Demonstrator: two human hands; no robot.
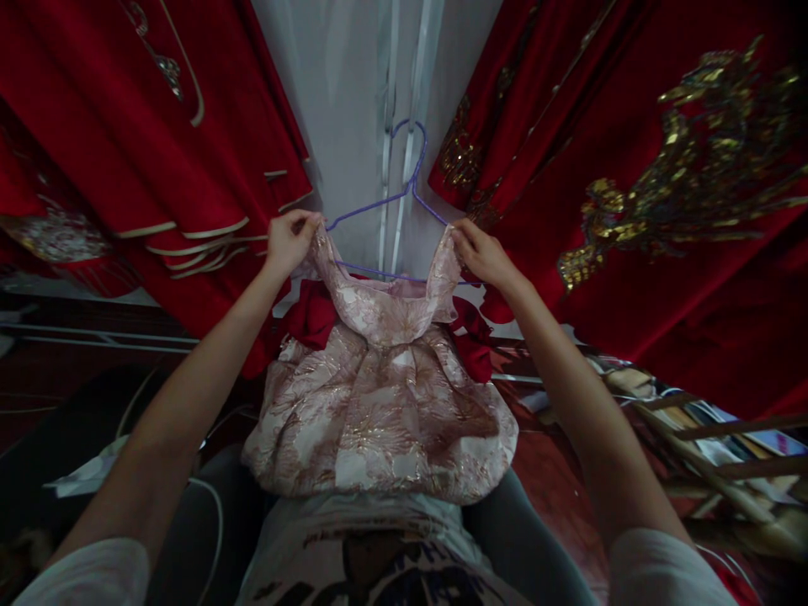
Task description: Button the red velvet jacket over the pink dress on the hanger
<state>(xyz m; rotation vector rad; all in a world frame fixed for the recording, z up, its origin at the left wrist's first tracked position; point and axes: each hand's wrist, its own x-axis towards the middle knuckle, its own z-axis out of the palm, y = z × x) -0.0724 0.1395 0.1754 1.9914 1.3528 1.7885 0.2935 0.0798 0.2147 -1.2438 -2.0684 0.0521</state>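
Note:
A small pink dress with a shiny gold floral pattern is spread out in front of me, its puffed skirt near my lap. Inside its neckline sits a purple hanger, the hook pointing up and away. My left hand pinches the left shoulder strap by the hanger's end. The right strap is pinched between the fingers of my right hand, close to the hanger's other arm. Dark red fabric pieces show at both sides of the bodice.
Red garments with pale trim hang at the left. More red garments with gold sequin work hang at the right. Between them stands a pale panel with metal rails. A wooden rack with papers is at the lower right.

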